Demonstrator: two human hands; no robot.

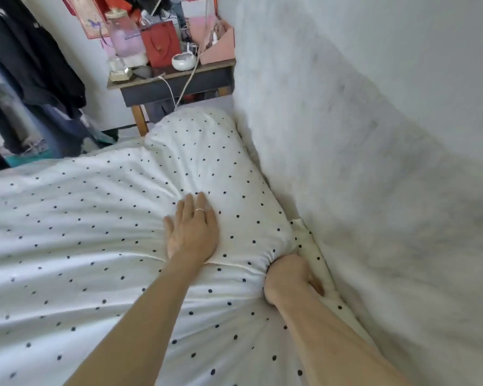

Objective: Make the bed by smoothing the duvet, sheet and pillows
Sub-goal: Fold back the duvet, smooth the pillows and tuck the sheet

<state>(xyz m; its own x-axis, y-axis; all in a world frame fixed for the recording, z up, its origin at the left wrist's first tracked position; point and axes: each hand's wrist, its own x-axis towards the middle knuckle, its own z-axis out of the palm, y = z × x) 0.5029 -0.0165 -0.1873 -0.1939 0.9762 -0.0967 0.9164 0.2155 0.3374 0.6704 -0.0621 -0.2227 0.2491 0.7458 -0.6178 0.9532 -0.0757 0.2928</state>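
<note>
A white pillow (207, 157) with small dark dots lies along the wall side of the bed. The matching dotted duvet (67, 246) covers the bed to the left and front. My left hand (191, 229) lies flat, fingers apart, on the pillow's near part, a ring on one finger. My right hand (292, 277) is closed on the pillow's near corner, where the fabric bunches; its fingertips are hidden in the cloth next to the wall.
A white wall (374, 135) runs close along the right of the bed. A small bedside table (176, 84) stands behind the pillow, crowded with a pink jar, a red bag, a white bowl and cables. Dark clothes (31, 65) hang at the far left.
</note>
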